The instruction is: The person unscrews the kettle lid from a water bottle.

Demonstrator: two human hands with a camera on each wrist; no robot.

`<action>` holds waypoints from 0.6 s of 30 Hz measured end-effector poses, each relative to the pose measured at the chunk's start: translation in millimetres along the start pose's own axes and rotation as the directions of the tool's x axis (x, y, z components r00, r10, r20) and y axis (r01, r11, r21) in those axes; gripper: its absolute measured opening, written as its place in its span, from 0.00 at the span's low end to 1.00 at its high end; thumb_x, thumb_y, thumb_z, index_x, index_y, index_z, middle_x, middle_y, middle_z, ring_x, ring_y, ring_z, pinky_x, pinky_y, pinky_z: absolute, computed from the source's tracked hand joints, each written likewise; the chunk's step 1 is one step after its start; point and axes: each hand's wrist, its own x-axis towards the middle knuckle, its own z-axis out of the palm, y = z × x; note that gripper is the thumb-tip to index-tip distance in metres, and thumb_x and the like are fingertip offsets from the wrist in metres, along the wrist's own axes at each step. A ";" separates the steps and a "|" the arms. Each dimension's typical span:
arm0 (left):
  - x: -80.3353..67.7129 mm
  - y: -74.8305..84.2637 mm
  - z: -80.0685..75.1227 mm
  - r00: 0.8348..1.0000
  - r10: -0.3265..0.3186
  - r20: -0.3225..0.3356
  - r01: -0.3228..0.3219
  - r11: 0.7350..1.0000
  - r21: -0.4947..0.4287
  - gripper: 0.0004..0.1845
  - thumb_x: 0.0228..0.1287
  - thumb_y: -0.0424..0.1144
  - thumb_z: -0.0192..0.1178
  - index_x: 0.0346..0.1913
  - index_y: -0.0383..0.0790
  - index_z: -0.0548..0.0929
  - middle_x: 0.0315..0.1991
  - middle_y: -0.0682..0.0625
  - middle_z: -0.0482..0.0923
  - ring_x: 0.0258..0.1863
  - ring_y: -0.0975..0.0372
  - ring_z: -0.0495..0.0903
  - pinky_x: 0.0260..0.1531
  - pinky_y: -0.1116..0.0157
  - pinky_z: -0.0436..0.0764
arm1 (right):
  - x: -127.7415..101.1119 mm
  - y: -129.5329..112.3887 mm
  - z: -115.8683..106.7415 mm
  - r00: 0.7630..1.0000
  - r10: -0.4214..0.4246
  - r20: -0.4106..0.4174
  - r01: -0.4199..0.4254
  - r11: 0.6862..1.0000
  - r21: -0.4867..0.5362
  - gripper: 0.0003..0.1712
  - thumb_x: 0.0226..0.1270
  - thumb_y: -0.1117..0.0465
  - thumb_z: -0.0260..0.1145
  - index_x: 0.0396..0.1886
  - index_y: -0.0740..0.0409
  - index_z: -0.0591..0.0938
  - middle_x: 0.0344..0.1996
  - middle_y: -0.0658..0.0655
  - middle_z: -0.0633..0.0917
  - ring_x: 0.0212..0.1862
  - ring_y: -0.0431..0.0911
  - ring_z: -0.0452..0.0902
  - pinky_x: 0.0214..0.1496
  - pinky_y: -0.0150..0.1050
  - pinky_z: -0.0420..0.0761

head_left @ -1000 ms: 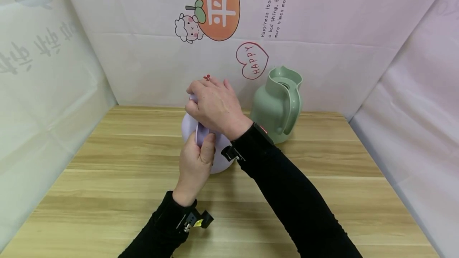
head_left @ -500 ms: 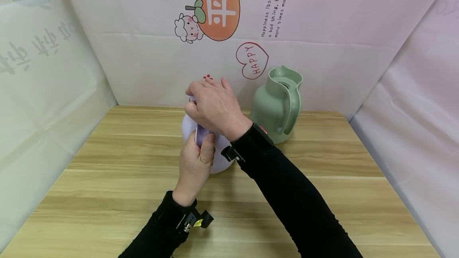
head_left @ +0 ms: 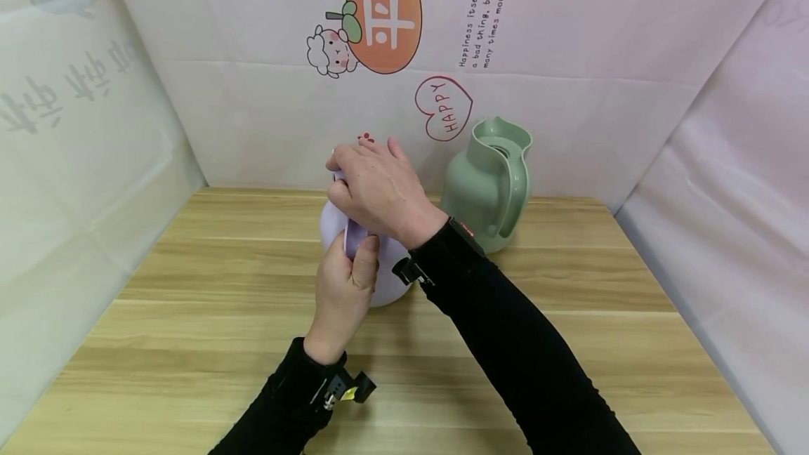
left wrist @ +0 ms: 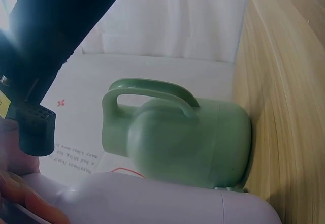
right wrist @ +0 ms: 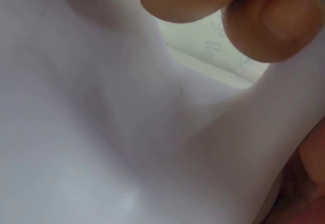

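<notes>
Lilac jug stands upright on the wooden table, just left of the green jug. Left hand grips the lilac jug's handle, fingers curled round it. Right hand clasps the jug's top, fingers curled over it.

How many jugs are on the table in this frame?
2: a lilac jug mid-table, gripped by the left hand and right hand, and a green jug behind it, by the backdrop. None look hidden.
</notes>
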 end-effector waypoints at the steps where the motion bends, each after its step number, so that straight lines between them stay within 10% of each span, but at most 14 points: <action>1: 0.0 0.0 0.1 1.000 0.000 0.000 0.000 1.000 0.000 0.14 0.83 0.45 0.52 0.37 0.42 0.73 0.20 0.53 0.70 0.16 0.63 0.70 0.16 0.67 0.69 | -0.3 0.3 0.0 1.000 -0.006 -0.002 0.006 1.000 0.003 0.22 0.70 0.57 0.49 0.58 0.44 0.81 0.64 0.42 0.82 0.80 0.49 0.61 0.84 0.58 0.48; 18: -2.2 1.1 -1.5 1.000 -0.003 0.002 0.003 1.000 -0.010 0.13 0.83 0.45 0.52 0.38 0.42 0.73 0.20 0.53 0.70 0.16 0.64 0.70 0.16 0.67 0.69 | -2.6 0.3 0.2 0.998 -0.055 -0.023 0.055 0.998 0.034 0.20 0.69 0.59 0.51 0.56 0.46 0.82 0.62 0.45 0.84 0.80 0.48 0.63 0.83 0.59 0.49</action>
